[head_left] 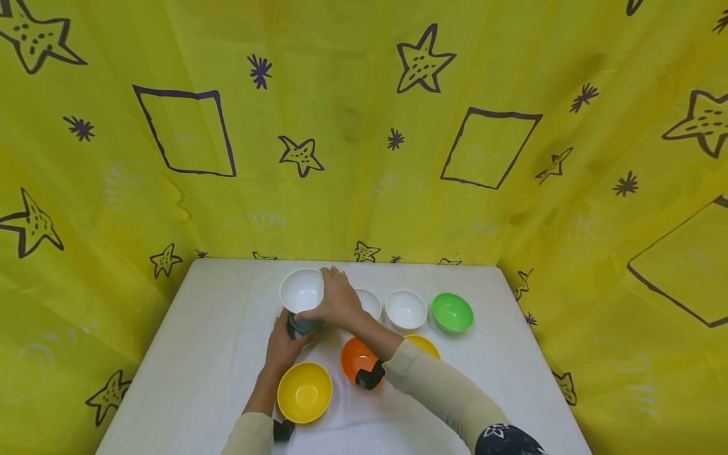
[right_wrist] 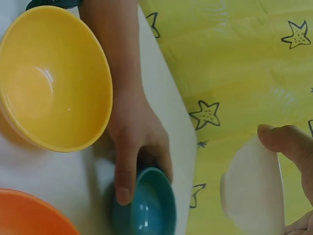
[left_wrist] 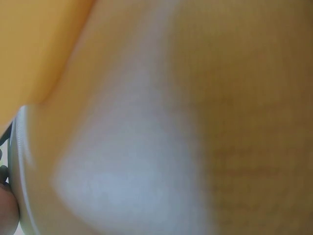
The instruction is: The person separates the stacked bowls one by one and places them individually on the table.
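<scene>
My right hand (head_left: 335,300) holds a white bowl (head_left: 298,289) by its rim, raised above the table. In the right wrist view this white bowl (right_wrist: 254,191) is tilted on its side, with the thumb at its upper edge. Just below it, my left hand (head_left: 282,347) grips a teal bowl (right_wrist: 159,210), its thumb at the rim. Most of the teal bowl is covered by the white bowl and the hands in the head view. A large yellow bowl (head_left: 304,393) stands beside the left forearm. The left wrist view is mostly blurred cloth and an orange-yellow surface.
On the white-covered table (head_left: 210,354), an orange bowl (head_left: 355,355) and another yellow bowl (head_left: 423,344) lie partly under the right arm. Behind are two white bowls, one (head_left: 406,309) in full view, and a green bowl (head_left: 452,313). Yellow patterned curtains (head_left: 352,208) surround the table.
</scene>
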Tool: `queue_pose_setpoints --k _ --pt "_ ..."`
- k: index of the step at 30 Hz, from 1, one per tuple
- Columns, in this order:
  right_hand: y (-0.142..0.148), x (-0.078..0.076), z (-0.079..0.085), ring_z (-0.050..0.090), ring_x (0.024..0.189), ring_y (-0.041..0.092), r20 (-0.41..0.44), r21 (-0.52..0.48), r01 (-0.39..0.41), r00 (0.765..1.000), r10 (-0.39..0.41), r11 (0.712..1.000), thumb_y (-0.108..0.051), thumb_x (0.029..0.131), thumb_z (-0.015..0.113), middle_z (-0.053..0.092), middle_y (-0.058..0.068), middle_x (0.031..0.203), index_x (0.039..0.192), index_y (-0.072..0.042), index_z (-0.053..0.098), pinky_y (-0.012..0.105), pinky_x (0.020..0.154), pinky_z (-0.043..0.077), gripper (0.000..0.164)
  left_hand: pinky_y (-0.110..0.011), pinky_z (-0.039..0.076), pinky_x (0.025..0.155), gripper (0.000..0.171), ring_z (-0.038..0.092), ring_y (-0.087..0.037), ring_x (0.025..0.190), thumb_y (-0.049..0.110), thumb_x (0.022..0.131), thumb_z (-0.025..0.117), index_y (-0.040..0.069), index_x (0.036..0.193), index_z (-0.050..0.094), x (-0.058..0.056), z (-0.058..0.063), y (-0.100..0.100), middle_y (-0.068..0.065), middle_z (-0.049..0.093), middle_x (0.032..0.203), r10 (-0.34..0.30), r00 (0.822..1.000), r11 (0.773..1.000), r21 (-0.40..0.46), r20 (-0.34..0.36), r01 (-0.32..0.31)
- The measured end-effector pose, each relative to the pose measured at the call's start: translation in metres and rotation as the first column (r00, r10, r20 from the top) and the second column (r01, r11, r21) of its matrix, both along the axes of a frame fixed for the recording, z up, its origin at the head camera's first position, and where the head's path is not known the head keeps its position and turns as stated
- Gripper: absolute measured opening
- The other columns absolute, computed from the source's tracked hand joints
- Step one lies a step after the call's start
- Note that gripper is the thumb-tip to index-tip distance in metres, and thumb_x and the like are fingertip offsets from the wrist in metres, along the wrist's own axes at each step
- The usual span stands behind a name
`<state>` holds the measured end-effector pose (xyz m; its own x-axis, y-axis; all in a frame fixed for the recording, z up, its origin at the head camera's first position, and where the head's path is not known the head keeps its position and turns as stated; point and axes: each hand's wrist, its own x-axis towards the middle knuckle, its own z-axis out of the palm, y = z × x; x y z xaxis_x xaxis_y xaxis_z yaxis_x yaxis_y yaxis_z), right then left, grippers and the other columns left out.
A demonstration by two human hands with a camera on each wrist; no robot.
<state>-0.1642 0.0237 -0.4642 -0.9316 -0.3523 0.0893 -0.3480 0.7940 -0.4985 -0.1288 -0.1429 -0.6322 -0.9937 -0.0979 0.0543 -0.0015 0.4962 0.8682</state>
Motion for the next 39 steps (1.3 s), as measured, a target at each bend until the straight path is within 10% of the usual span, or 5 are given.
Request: queue_pose_setpoints --k 39 --pt "0.115 -0.010 0.007 0.060 0.114 0.039 0.040 -0.180 0.213 0.977 -0.209 0.960 -0.042 0.064 0.100 0.062 0.018 0.131 0.144 0.000 0.053 0.057 0.098 0.053 0.102 -0.066 0.023 0.122 0.111 0.027 -0.045 0.154 0.043 0.083 0.090 0.007 0.166 0.026 0.003 0.004 0.002 -0.020 0.030 0.169 -0.004 0.999 1.000 0.002 0.041 0.004"
